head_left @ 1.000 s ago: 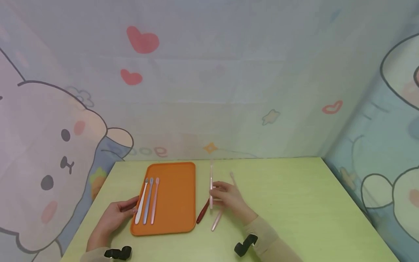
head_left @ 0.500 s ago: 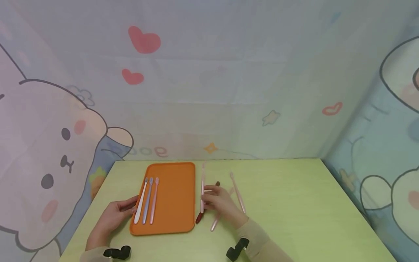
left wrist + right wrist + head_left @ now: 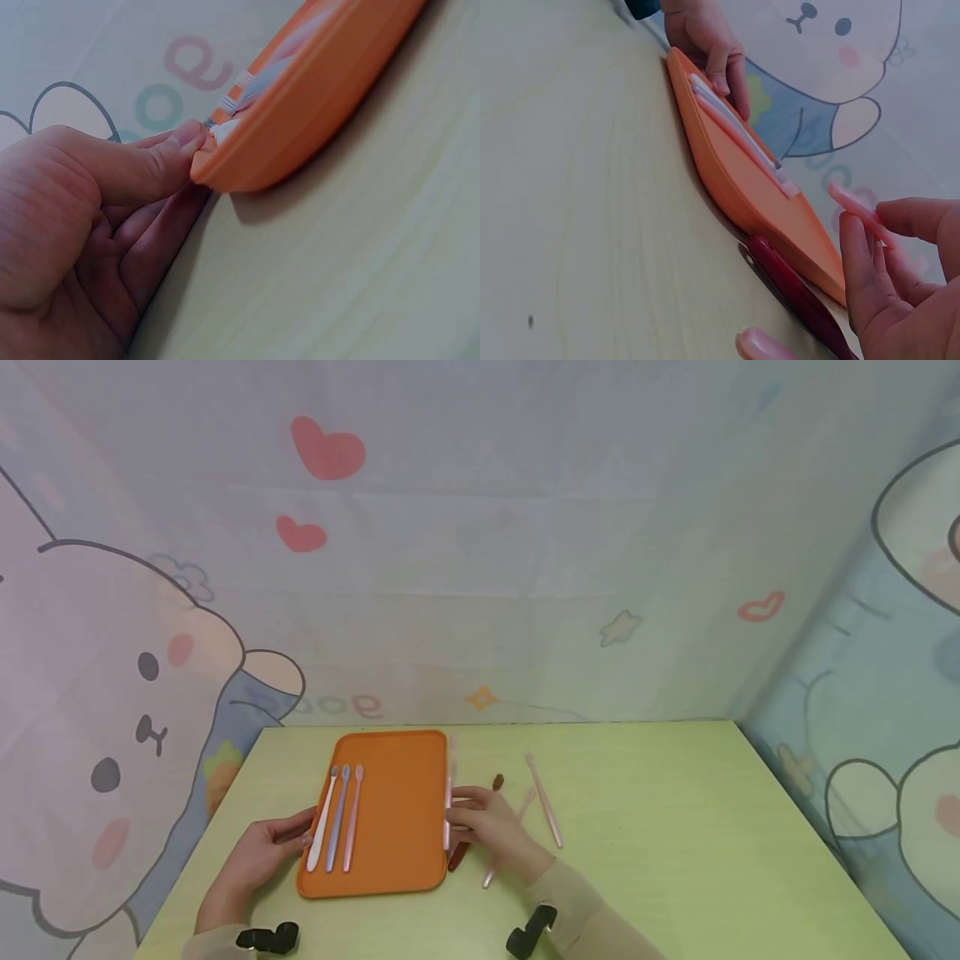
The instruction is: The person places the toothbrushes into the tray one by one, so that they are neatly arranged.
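My right hand pinches a pink toothbrush between thumb and fingers. It is held roughly upright in the head view, in front of the right edge of the orange tray. Along the tray's left side lie a white toothbrush, a blue toothbrush and another pink toothbrush, side by side with heads pointing away. The tray's left rim is gripped by my left hand, thumb on top at the edge; the other fingertips are partly hidden behind the rim.
Under and beside my right hand lie a dark red toothbrush, close to the tray's right side, and a pale pink one. Farther right is one more pink toothbrush. A cartoon-print cloth hangs behind the table.
My right hand has moved left with the pink toothbrush, from over the table to the tray's right edge. The dark red toothbrush has come more into view. My left hand stays on the tray.
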A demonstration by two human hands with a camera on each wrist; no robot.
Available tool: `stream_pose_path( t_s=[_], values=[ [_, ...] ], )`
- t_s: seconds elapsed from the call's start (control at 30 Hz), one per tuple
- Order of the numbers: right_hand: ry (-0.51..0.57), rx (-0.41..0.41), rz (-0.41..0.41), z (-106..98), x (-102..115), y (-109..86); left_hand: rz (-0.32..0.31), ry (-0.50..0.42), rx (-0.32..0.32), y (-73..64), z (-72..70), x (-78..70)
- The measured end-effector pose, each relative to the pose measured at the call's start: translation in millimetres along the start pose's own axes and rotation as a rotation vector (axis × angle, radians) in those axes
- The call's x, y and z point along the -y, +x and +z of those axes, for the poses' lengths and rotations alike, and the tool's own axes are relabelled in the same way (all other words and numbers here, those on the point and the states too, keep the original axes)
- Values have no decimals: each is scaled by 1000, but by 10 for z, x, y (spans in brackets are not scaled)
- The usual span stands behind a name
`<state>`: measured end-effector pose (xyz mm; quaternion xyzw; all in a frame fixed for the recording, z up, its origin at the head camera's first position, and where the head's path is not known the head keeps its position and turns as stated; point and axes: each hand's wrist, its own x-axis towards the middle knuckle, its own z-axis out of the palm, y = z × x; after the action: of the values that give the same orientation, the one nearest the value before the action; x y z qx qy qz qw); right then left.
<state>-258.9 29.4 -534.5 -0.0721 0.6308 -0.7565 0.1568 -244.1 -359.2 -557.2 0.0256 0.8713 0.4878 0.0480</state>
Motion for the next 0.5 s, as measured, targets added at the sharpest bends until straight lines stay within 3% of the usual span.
stream_pose_path(
  t_s=[0.5],
  values=[
    [19, -41, 37, 197, -17, 45, 18, -18, 4, -8, -7, -2]
  ],
)
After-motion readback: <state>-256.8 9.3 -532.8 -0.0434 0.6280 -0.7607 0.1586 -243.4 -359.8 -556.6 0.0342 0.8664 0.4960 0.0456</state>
